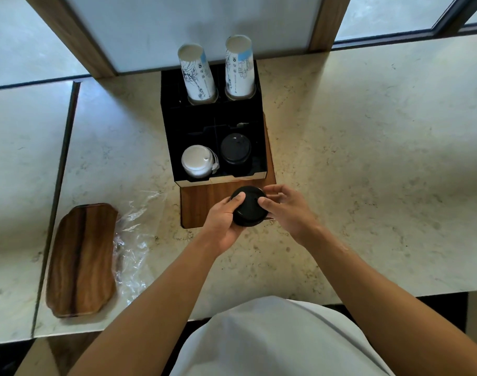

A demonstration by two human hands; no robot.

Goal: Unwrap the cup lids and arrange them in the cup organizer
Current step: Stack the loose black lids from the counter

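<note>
Both hands, left hand and right hand, grip a stack of black lids just before the black organizer on the desk.

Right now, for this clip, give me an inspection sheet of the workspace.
Surface: pale stone counter, dry, seam at left.
Job's things: black organizer on a wooden base; white lids front left, black lids front right; two cup stacks behind.
Clutter: clear plastic wrap; wooden tray.
Grips: left hand and right hand hold a black lid stack.
Cables: nothing seen.
Surroundings: frosted window panels.
</note>
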